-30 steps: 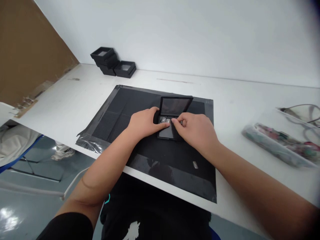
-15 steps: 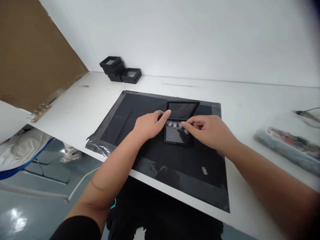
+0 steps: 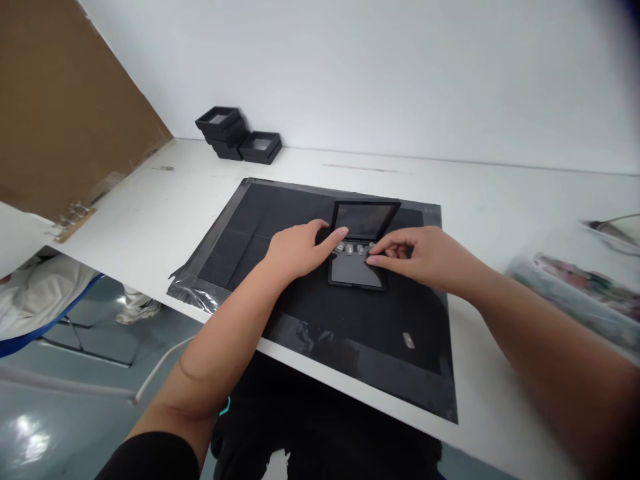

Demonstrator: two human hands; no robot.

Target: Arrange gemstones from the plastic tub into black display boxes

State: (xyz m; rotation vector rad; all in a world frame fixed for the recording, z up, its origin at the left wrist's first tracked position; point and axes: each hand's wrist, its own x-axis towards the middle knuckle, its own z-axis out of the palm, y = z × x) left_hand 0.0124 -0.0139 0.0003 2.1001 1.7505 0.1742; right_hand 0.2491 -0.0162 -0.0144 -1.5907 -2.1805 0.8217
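Observation:
A black hinged case (image 3: 357, 285) lies open on a dark mat, its lid (image 3: 364, 220) tilted up at the back. Along its upper edge sits a row of small clear pieces (image 3: 350, 249) with pale marks on them. My left hand (image 3: 295, 250) is at the case's left side, thumb over the lid's lower left corner and fingers beside it, steadying it. At the row's right end my right hand (image 3: 407, 252) has thumb and fingertips closed around a small clear piece (image 3: 372, 246), partly hidden. Another clear piece (image 3: 409, 341) lies on the mat near the front right.
The black mat (image 3: 320, 313) is taped to a white table (image 3: 480, 233). Black frame-like boxes (image 3: 223, 130) are stacked against the back wall. A plastic-wrapped tray of mixed items (image 3: 575, 287) stands at the right. Beyond the left edge is a blue-edged chair (image 3: 50, 313).
My right fingers have shifted, and the clear piece that lay below the row's right end is now up at that end. My left thumb has slid slightly right over the lid.

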